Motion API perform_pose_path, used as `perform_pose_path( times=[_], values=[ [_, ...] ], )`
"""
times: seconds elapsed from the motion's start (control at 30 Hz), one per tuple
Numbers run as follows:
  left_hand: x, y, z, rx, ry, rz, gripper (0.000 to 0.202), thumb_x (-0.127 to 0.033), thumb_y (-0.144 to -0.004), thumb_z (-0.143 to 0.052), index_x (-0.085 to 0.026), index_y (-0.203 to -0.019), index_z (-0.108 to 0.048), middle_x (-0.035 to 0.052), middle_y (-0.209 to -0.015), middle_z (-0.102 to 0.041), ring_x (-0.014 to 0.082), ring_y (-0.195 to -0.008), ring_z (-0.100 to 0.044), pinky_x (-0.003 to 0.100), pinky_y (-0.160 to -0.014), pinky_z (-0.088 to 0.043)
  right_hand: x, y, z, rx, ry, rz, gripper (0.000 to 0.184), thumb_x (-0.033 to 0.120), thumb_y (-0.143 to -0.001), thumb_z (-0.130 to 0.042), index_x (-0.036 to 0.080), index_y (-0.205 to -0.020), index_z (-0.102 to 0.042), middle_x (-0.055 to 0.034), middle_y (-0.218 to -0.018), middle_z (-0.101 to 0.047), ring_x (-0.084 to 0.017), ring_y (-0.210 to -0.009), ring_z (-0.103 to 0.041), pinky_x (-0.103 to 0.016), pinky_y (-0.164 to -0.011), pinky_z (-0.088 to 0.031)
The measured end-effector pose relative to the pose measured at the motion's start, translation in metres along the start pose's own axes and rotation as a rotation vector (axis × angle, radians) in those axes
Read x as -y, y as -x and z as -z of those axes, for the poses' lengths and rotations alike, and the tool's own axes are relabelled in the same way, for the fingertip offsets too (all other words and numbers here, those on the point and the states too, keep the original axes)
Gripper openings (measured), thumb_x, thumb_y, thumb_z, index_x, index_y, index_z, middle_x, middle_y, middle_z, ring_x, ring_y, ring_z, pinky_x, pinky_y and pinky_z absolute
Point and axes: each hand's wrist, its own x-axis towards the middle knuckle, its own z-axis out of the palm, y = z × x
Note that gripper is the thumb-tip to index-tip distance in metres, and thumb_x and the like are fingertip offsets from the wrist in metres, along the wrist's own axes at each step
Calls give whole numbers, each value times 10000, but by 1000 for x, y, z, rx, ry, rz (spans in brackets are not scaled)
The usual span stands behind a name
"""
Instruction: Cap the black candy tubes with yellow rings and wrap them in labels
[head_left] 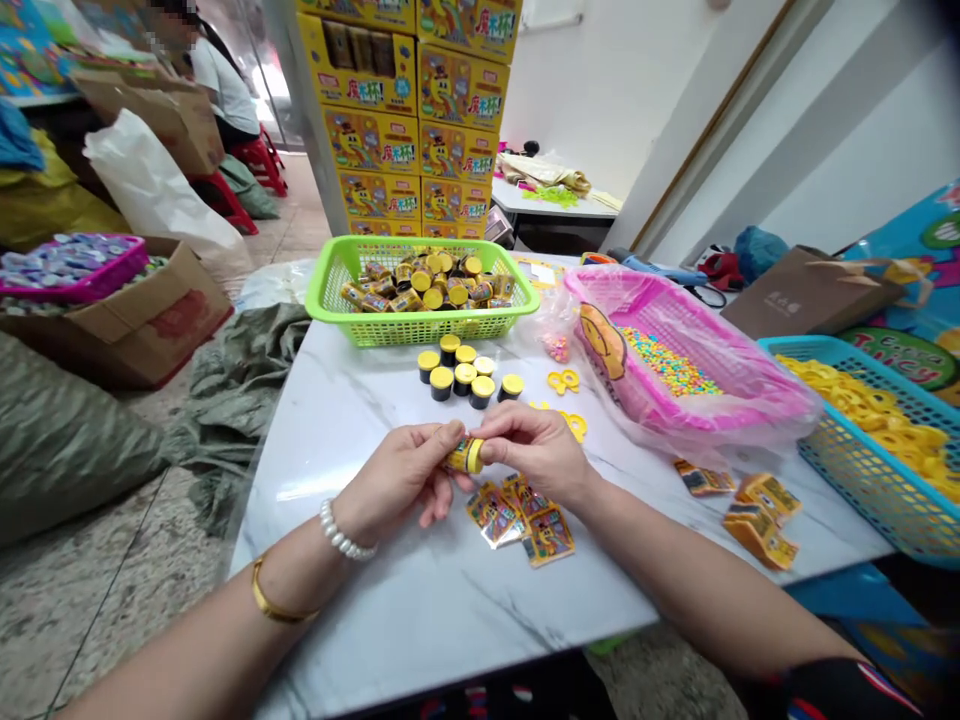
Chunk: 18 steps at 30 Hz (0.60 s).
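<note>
Between my two hands, over the middle of the table, is a small yellow-lidded jar [466,456] with a printed label round it. My left hand [409,465] grips the label side, thumb on top. At the lid end, the fingers of my right hand [540,450] pinch the jar. Just below lie several loose printed labels [551,535], overlapping on the table. Beyond my hands stands a group of small black jars [441,383] with yellow lids, upright and without labels. Yellow plastic ring pieces [562,381] lie to their right, some partly behind my right hand.
A green basket [420,328] of labelled jars stands at the back. To the right are a pink basket [750,400] of coloured candy beads and a blue basket [840,470] of yellow rings. Label stacks [761,515] lie near the right edge. Yellow cartons [457,95] rise behind; a person sits far left.
</note>
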Motion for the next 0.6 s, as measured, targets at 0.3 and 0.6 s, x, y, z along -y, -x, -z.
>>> perform_pose_path(
  times=[0.3, 0.6],
  values=[
    [-3, -3, 2, -93, 63, -120, 318, -452, -785, -724, -145, -802, -647, -1, -568, -621, 63, -421, -507, 143, -381, -355, 4, 3, -7, -70, 61, -119, 349, 318, -717, -796, 206, -1002, -628, -21, -922, -673, -124, -744, -662, -287, -692, -584],
    [-3, -1, 0, -94, 54, -135, 311, -380, -772, -752, -143, -961, -685, 13, -681, -641, 94, -526, -547, 197, -486, -421, 7, 11, -13, -81, 382, 140, 241, 180, -757, -721, 214, -988, -659, -39, -947, -656, -153, -826, -662, -336, -781, -607]
  ],
)
